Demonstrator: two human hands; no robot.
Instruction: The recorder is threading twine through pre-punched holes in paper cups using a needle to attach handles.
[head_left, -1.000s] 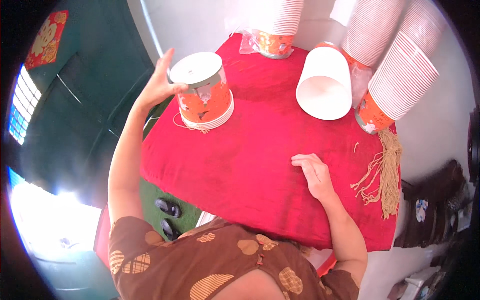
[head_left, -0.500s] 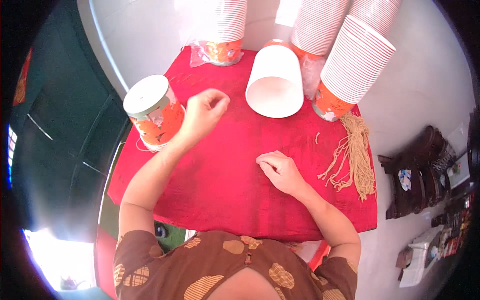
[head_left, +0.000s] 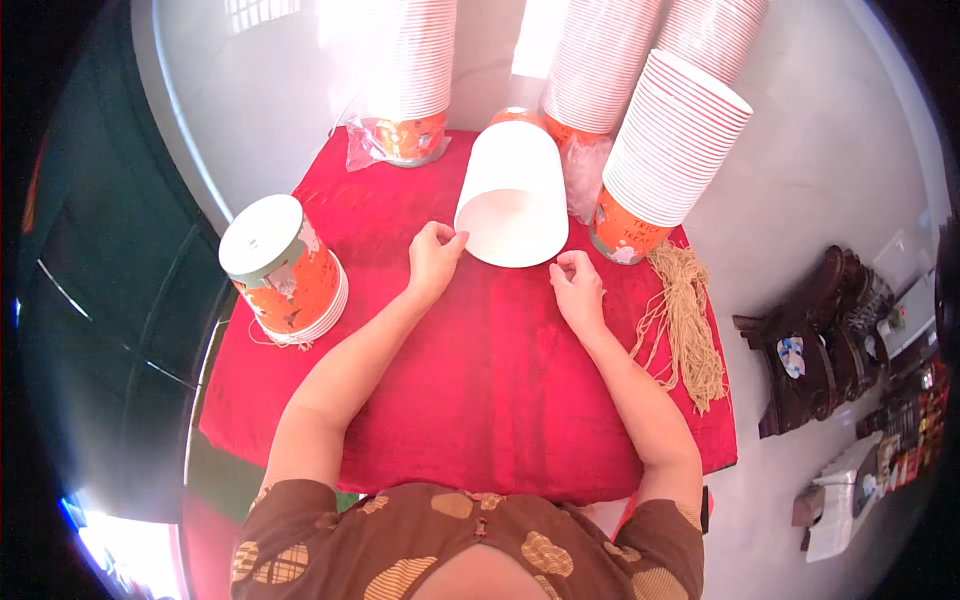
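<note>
A white paper bucket (head_left: 517, 165) lies on its side near the middle of the red cloth, its open mouth facing me. My left hand (head_left: 435, 262) is at the left of its rim, fingers bent and tips pinched together. Just below the rim's right side is my right hand (head_left: 578, 290), its fingers curled towards the thumb; I cannot make out anything between them. On the left stands an upside-down orange printed bucket (head_left: 290, 285), white base up, with white rims and thin cord at its foot.
Tall nested bucket stacks rise along the back: one stack (head_left: 413, 70) at left, another (head_left: 600, 75), and a leaning stack (head_left: 670, 140) at right. Beige cords (head_left: 690, 335) lie bunched on the right of the red cloth (head_left: 480, 400). Dark carved furniture (head_left: 815, 350) stands beyond.
My left hand has moved right and slightly down, away from the upside-down bucket to the lying one. My right hand has moved up to its rim. The whole view has shifted a little.
</note>
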